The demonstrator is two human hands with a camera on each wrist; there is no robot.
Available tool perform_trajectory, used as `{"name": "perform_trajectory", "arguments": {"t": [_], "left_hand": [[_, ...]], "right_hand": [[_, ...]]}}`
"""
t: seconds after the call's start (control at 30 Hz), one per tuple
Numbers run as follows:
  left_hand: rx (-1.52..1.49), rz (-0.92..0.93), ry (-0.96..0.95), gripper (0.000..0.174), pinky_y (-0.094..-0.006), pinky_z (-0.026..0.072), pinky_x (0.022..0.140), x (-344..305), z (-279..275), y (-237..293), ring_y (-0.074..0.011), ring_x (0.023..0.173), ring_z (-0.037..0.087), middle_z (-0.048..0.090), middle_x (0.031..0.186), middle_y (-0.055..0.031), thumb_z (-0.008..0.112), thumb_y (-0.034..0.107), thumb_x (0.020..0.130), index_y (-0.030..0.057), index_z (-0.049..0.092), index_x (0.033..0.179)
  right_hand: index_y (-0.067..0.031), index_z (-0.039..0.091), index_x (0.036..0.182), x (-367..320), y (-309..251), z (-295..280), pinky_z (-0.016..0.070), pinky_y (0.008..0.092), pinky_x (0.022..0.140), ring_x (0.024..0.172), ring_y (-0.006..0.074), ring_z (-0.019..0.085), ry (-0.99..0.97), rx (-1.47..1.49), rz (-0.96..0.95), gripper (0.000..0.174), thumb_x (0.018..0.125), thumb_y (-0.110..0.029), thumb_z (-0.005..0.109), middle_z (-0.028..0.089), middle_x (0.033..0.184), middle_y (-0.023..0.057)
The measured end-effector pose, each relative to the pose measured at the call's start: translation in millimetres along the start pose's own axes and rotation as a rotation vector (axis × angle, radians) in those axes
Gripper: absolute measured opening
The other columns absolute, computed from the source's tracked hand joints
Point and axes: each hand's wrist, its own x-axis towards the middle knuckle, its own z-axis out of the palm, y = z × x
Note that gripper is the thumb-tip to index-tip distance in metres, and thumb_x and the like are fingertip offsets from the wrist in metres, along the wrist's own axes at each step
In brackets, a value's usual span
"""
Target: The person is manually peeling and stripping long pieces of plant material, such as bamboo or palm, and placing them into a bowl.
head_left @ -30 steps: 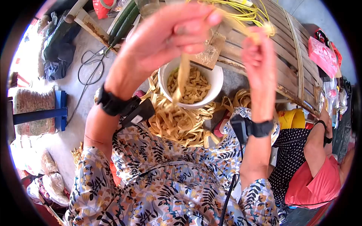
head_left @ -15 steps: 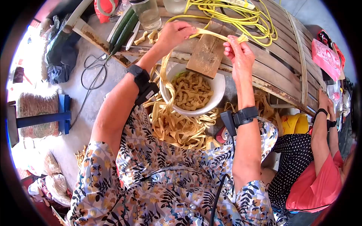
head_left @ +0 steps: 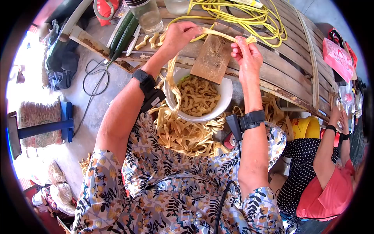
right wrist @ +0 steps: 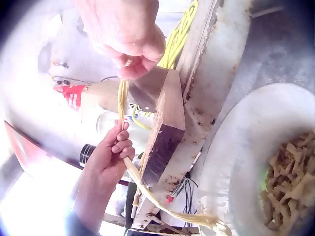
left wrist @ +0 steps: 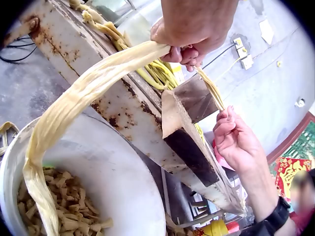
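A long pale yellow, fibrous strip [head_left: 219,34] is stretched between the two hands above a wooden block [head_left: 212,58]. My left hand [head_left: 179,37] pinches it partway along, and its loose length hangs down over the white bucket [left wrist: 123,162]. My right hand [head_left: 249,56] pinches the strip near its other end, where a short tuft sticks out past the fingers. In the right wrist view the stretch between the hands looks narrow and bunched. Short cut pieces [head_left: 199,95] lie inside the bucket. A heap of long strips [head_left: 187,134] sits below it, by the lap.
On the slatted bench [head_left: 288,70] are a coil of yellow cable [head_left: 269,23], a glass jar [head_left: 150,21], dark green cucumbers [head_left: 124,35], a white-handled tool [head_left: 133,41] and small yellowish pieces [head_left: 142,42]. Another person [head_left: 323,183] sits at the right beside a yellow bucket [head_left: 306,126].
One second ago both hands were raised nearer the head camera and blurred. They have come down over the wooden block, the strip drawn out between them. The last half second shows little movement.
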Motion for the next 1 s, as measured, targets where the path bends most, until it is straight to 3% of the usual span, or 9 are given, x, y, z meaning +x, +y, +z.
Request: {"name": "perform_trajectory", "arguments": {"t": [0.2, 0.33, 0.43, 0.47, 0.57, 0.73, 0.83, 0.97, 1.0], "left_hand": [[0.013, 0.021, 0.009, 0.019, -0.0183, 0.0311, 0.048, 3, 2, -2, -0.0027, 0.055, 0.039, 0.047, 0.060, 0.0050, 0.061, 0.022, 0.080, 0.0038, 0.064, 0.083], [0.057, 0.103, 0.071, 0.018, -0.0187, 0.0311, 0.048, 7, 13, -24, -0.0027, 0.055, 0.039, 0.049, 0.060, 0.0046, 0.061, 0.021, 0.079, 0.0031, 0.064, 0.081], [0.123, -0.003, 0.141, 0.017, -0.0224, 0.0367, 0.049, 1, 3, -26, -0.0077, 0.050, 0.046, 0.055, 0.057, 0.0003, 0.060, 0.018, 0.076, 0.0021, 0.065, 0.077], [0.025, -0.087, 0.074, 0.019, -0.0172, 0.0299, 0.047, -2, -2, -23, -0.0026, 0.054, 0.038, 0.047, 0.060, 0.0045, 0.058, 0.020, 0.082, 0.0023, 0.064, 0.083], [-0.352, -0.127, -0.123, 0.023, -0.0171, 0.0282, 0.047, -20, -14, -13, -0.0024, 0.053, 0.035, 0.045, 0.062, 0.0051, 0.053, 0.021, 0.086, -0.0001, 0.061, 0.089], [-0.787, -0.318, -0.475, 0.035, -0.0174, 0.0278, 0.049, -53, -21, 3, -0.0030, 0.055, 0.030, 0.040, 0.068, 0.0056, 0.045, 0.030, 0.090, -0.0002, 0.052, 0.107], [-0.636, -0.276, -0.568, 0.030, -0.0174, 0.0288, 0.049, -63, -16, -1, -0.0029, 0.055, 0.030, 0.041, 0.068, 0.0062, 0.047, 0.027, 0.090, 0.0012, 0.053, 0.103], [-0.354, -0.169, -0.393, 0.016, -0.0154, 0.0330, 0.053, -75, -10, -4, -0.0015, 0.060, 0.039, 0.051, 0.071, 0.0044, 0.053, 0.019, 0.086, 0.0048, 0.057, 0.092], [-0.290, -0.131, -0.342, 0.013, -0.0163, 0.0364, 0.055, -77, -9, -2, -0.0020, 0.063, 0.044, 0.053, 0.071, 0.0032, 0.055, 0.015, 0.085, 0.0033, 0.058, 0.088]], "right_hand": [[0.0006, 0.060, 0.085, 2, 3, 0, 0.0449, 0.0193, 0.049, 0.053, 0.0076, 0.052, 0.011, 0.016, -0.004, 0.015, 0.080, -0.013, 0.062, 0.060, 0.068, 0.0065], [0.0016, 0.060, 0.077, 5, 22, -5, 0.0412, 0.0190, 0.046, 0.051, 0.0081, 0.051, 0.049, -0.218, -0.002, 0.017, 0.081, -0.015, 0.060, 0.060, 0.066, 0.0072], [0.0012, 0.060, 0.077, -1, 15, -15, 0.0414, 0.0189, 0.046, 0.050, 0.0079, 0.051, 0.141, -0.255, 0.023, 0.017, 0.081, -0.015, 0.060, 0.060, 0.066, 0.0077], [0.0010, 0.061, 0.080, -3, 11, -16, 0.0412, 0.0183, 0.046, 0.050, 0.0074, 0.050, 0.098, -0.233, 0.061, 0.018, 0.082, -0.017, 0.059, 0.060, 0.067, 0.0076], [0.0009, 0.061, 0.084, -21, -6, -17, 0.0410, 0.0172, 0.046, 0.050, 0.0062, 0.049, 0.006, -0.102, 0.195, 0.022, 0.084, -0.021, 0.057, 0.060, 0.067, 0.0069], [-0.0010, 0.062, 0.090, -55, -17, -17, 0.0402, 0.0162, 0.049, 0.052, 0.0044, 0.048, -0.181, -0.272, 0.226, 0.025, 0.086, -0.025, 0.054, 0.060, 0.067, 0.0029], [0.0000, 0.061, 0.091, -76, -8, -19, 0.0414, 0.0183, 0.051, 0.055, 0.0063, 0.051, -0.323, -0.614, 0.083, 0.025, 0.085, -0.024, 0.056, 0.061, 0.068, 0.0031], [0.0013, 0.059, 0.097, -94, -15, -24, 0.0445, 0.0219, 0.067, 0.074, 0.0103, 0.058, -0.370, -1.130, -0.265, 0.023, 0.083, -0.017, 0.058, 0.063, 0.080, 0.0049], [0.0015, 0.059, 0.097, -92, -16, -25, 0.0444, 0.0218, 0.068, 0.075, 0.0099, 0.058, -0.323, -0.972, -0.276, 0.023, 0.084, -0.017, 0.057, 0.064, 0.082, 0.0055]]}}
